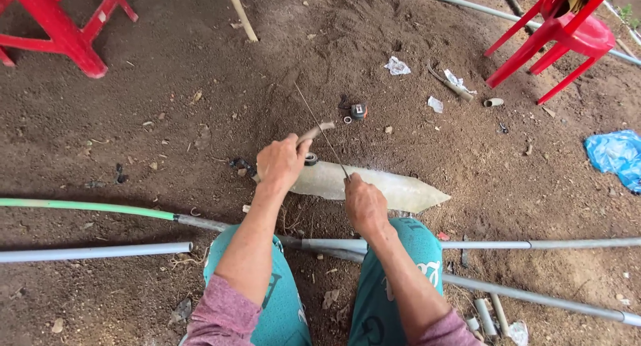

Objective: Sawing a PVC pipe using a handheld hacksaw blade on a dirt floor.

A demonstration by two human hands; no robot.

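Bare brown dirt ground point(200, 66) fills the view, seen from above by a seated person – teal trouser knees point(400, 252) at btm centre, pink sleeves rolled up.

Long grey metal pipes point(534, 244) are laid across the lower frame, L to R, under/in front of the knees; one pipe on the left has a green section point(87, 206). A second grey pipe point(93, 252) is seen just below it, and another runs diagonally at btm right point(534, 295). Red plastic stools are seen at top left point(60, 26) and top right point(567, 32). A blue plastic bag point(614, 156) lies at the right edge.

A pale, pointed flat sheet piece point(387, 186) lies on the dirt directly in front of the knees, tip to the right. Both hands are worked over its left half.

Left hand point(282, 162) – closed around a short tube piece point(317, 130), held at the sheet's left end; a small dark ring point(311, 159) is seen just beside the thumb. Right hand point(364, 202) – pinched shut on the lower end of a thin wire/rod point(320, 129), which runs up-left across the tube piece. Hands are apart, near each other.

Small bits: a black/orange round object point(358, 110) beyond the hands, white paper scraps point(397, 66), short pipe offcuts at btm right point(484, 316) and near the right stool point(494, 102).
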